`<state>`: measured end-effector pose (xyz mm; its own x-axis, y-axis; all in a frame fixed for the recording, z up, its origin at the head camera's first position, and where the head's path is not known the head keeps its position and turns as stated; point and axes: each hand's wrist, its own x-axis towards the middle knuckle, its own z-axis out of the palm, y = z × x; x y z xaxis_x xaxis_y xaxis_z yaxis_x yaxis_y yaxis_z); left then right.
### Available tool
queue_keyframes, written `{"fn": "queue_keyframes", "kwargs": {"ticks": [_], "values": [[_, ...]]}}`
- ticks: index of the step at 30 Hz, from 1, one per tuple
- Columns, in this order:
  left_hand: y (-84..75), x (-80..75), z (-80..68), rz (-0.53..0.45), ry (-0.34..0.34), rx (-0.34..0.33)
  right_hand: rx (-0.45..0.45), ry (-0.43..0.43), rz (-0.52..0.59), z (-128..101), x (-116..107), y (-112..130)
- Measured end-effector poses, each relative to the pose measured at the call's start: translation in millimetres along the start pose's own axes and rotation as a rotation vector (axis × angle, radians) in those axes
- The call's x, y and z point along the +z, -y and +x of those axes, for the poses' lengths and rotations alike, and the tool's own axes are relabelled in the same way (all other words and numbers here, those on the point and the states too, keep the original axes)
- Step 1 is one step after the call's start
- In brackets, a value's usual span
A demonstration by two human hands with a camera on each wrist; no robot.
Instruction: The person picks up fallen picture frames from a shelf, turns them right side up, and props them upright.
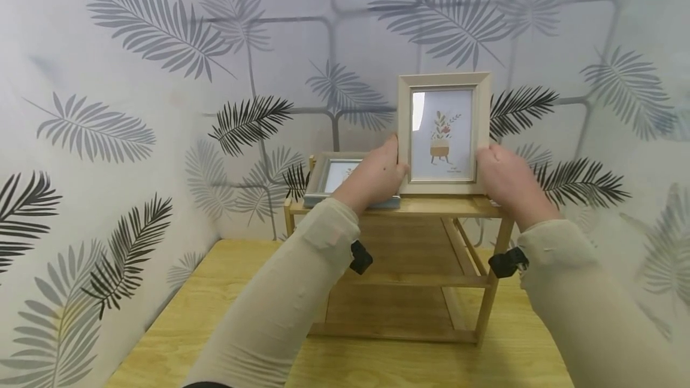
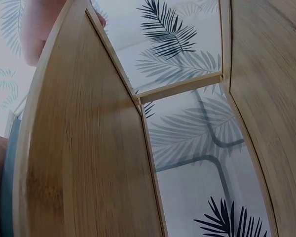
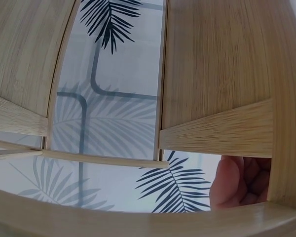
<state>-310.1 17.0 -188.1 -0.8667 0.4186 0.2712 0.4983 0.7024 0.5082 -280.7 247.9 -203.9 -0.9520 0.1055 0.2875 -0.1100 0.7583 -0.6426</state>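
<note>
1. Cream frame point(image 1: 481, 100): lettering point(image 1: 454, 169) was too small for me to read.
2. Grey frame point(image 1: 336, 175): was partly hidden behind the left hand point(image 1: 377, 175).
3. Right hand point(image 1: 504, 175): fingertips were hidden, head view, behind the cream frame.
4. Wooden rack point(image 1: 420, 244): lower left was covered by the left sleeve point(image 1: 280, 298).
5. Right sleeve point(image 1: 598, 304): ran off the lower edge.

Shelf point(image 1: 404, 244) is smooth wood w/ visible grain. Cream pic. frame point(image 1: 444, 133) is glossy in front; sleeve point(image 1: 280, 304) is matt cloth.

The cream picture frame point(image 1: 444, 133) is upright at the rack top point(image 1: 447, 205).
</note>
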Motion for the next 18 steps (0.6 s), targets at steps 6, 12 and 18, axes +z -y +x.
{"fn": "queue_keyframes", "kwargs": {"ticks": [6, 12, 18], "values": [[2.8, 0.1, -2.4, -0.022, 0.003, 0.013, 0.009, -0.025, -0.020, 0.3, 1.5, -1.5], [4.4, -0.1, -3.4, -0.034, -0.009, 0.036, 0.012, -0.024, -0.014, -0.8, 1.2, -1.5], [4.2, -0.7, -3.5, -0.054, -0.015, 0.026, 0.018, -0.017, 0.013, -2.4, -0.1, -0.4]]}}
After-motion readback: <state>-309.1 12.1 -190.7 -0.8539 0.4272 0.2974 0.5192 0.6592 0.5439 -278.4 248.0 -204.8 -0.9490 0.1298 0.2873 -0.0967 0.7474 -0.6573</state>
